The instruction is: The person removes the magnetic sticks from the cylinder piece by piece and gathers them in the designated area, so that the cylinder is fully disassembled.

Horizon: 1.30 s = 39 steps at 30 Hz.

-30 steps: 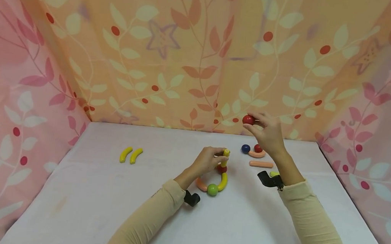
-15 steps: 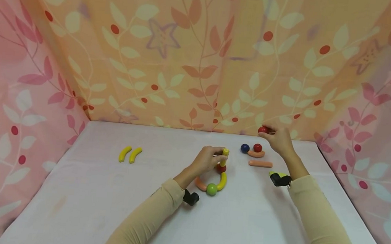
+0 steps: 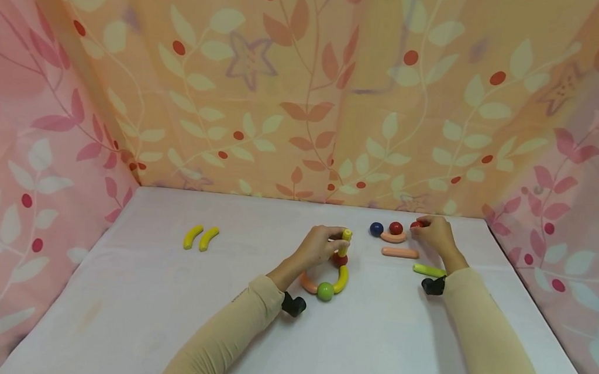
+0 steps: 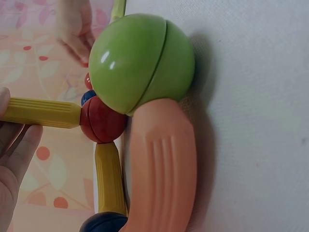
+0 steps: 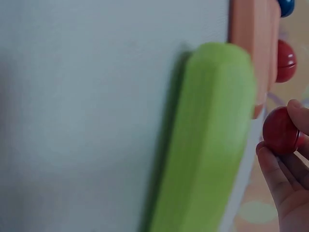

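Note:
Near the table's middle my left hand (image 3: pixel 318 247) pinches an upright yellow rod (image 3: pixel 345 242) between thumb and fingers. The rod's lower end meets a red ball (image 4: pixel 103 119) in a ring of toy pieces. That ring includes a curved yellow rod (image 3: pixel 342 279), a green ball (image 3: pixel 325 291), a curved salmon-coloured rod (image 4: pixel 163 169) and a dark blue ball (image 4: pixel 104 223); the left hand hides its far side in the head view. At the back right, my right hand (image 3: pixel 437 234) holds another red ball (image 5: pixel 280 130) in its fingertips, low by the tabletop.
Left of the right hand lie a blue ball (image 3: pixel 376 229), a red ball (image 3: pixel 395 228), a curved salmon rod (image 3: pixel 393 238) and a straight one (image 3: pixel 400 252). A green rod (image 3: pixel 428 270) lies below that wrist. Two yellow curved rods (image 3: pixel 208 239) lie left. Patterned curtains (image 3: pixel 307 93) enclose the table.
My right hand has carried its red ball rightward and down, from in front of the back curtain to the table's back right. The left hand and its yellow rod have stayed in place.

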Tool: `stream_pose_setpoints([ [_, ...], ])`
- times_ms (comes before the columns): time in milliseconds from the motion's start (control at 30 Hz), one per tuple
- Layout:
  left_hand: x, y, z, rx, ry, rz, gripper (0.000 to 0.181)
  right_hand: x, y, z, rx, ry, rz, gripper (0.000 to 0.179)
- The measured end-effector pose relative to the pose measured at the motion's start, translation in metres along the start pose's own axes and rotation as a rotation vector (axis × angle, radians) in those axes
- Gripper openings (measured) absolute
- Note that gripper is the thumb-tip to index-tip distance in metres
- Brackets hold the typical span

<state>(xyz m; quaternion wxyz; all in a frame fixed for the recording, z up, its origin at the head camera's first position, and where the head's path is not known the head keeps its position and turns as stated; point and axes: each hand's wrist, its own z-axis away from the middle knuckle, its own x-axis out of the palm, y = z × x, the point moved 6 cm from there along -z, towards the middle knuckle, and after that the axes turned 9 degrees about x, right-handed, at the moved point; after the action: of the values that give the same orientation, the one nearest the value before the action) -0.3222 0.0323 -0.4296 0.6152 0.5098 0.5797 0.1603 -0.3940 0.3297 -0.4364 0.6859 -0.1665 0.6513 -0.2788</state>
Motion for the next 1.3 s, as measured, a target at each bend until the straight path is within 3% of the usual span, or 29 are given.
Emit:
stream_pose_setpoints([
  [133,0.001,0.000,0.000,0.000,0.001,0.006,0.039,0.006,0.012,-0.002,0.065,-0.038,0.010,0.046],
  [633,0.000,0.001,0.000,-0.012,0.004,0.004,0.039,0.009,0.015,-0.007,0.085,-0.059,0.042,0.051],
  [1033,0.001,0.004,-0.001,-0.026,-0.018,-0.008,0.039,0.007,0.018,-0.004,0.113,-0.063,0.004,0.052],
  [1133,0.002,0.004,-0.001,-0.033,-0.015,-0.004,0.039,0.003,0.015,-0.003,0.081,-0.037,-0.004,0.051],
  [1300,0.003,0.001,-0.001,-0.038,0.000,0.020,0.038,-0.007,0.000,0.003,-0.027,0.075,-0.054,0.047],
])
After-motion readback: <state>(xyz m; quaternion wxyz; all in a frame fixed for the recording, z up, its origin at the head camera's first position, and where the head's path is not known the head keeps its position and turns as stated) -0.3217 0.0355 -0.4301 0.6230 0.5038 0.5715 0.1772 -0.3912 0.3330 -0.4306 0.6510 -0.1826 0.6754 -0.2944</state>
